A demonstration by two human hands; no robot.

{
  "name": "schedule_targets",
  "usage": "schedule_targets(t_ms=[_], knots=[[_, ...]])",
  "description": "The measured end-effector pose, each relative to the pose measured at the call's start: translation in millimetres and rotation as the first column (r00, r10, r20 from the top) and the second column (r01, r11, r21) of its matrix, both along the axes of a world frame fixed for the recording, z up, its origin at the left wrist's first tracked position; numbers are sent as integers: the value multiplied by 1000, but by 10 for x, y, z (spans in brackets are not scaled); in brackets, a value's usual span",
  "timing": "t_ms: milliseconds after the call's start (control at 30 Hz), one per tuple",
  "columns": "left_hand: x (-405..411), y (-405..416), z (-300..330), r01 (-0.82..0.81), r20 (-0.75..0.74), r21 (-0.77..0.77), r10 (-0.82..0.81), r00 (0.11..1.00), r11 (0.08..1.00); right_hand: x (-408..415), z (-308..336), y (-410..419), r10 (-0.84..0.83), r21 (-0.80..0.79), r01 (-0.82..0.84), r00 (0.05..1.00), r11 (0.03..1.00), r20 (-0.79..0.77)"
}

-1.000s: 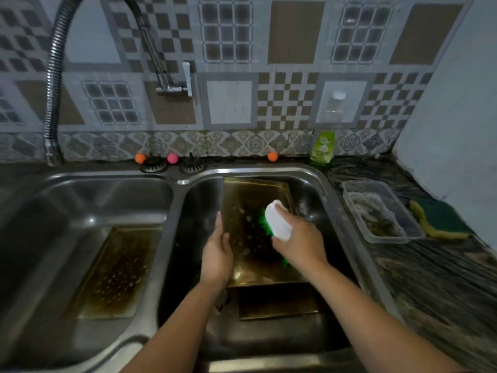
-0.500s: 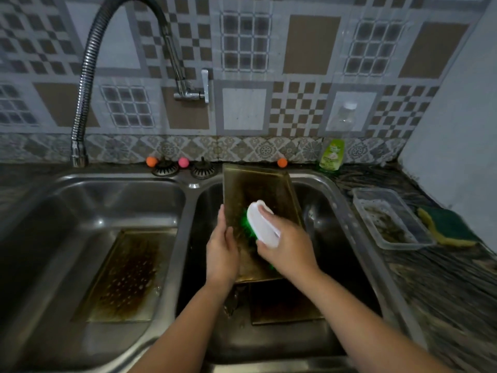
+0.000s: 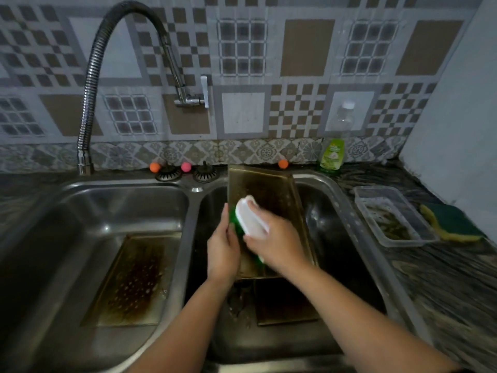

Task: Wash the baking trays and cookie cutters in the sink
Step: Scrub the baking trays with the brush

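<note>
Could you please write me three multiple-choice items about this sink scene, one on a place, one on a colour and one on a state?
1. Where does the dirty tray that nobody holds lie?
A. left basin
B. counter
C. under the bottle

2. What colour are the brush bristles?
A. red
B. green
C. black

3. How is the tray being scrubbed?
A. flat on the counter
B. hanging from the tap
C. tilted against the basin's back rim

Answers: 1 A, it rests on the left basin's floor. 2 B, green shows under the white handle. 3 C, the left hand steadies it while the right hand scrubs.

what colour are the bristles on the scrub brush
Green, under a white handle, on the scrub brush in the head view.
</note>
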State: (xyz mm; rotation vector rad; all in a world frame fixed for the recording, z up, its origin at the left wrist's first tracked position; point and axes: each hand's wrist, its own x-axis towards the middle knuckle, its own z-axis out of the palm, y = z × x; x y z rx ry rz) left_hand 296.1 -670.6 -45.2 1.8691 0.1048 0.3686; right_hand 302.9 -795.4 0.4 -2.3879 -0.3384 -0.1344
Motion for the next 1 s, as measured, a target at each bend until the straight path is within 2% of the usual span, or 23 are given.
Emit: schedule_targets(t_ms=[67,167,300,400,467,567,633,700,767,833,933,1000], knots=[[-55,-164,-18,83,42,-16,-82,996,996,335,150,-12,-114,17,113,993,993,28],[-57,-329,-14,82,89,-28,-79,993,996,661,254,-95,-235,105,230,971,967,36],[37,-166,46,-67,99,-7,67,993,998,242,-42,-155,-160,97,165,985,981,-57],[63,-47,8,-123,83,56,118,990,991,-172,-264,-167,-107,132,110,994,985,-25],[3,-137,-4,-72,87,58,67,994,996,-31,-211,-209,-184,153,183,983,971,-12],[-85,-328,-31,-27,128,69,18,992,997,455,30,-353,-327,129,343,936,931,-126],[-88,-372,-27,-51,110,94,40,993,994,672,191,-479,-323,87,344,927,935,-192],[-71,-347,13,-93,70,143,84,994,985,720,342,-550,-274,156,315,932,936,-238],[-84,-307,83,-131,49,203,124,991,970,681,446,-517,-241,247,289,948,925,-207],[-140,-308,162,-134,61,301,121,991,944,596,548,-370,-212,273,248,965,930,-155],[-242,-355,213,-91,84,488,57,995,868,552,633,-128,-207,301,237,970,924,-128],[-288,-381,210,-47,55,599,18,998,800,534,701,2,-266,330,288,958,899,-111]])
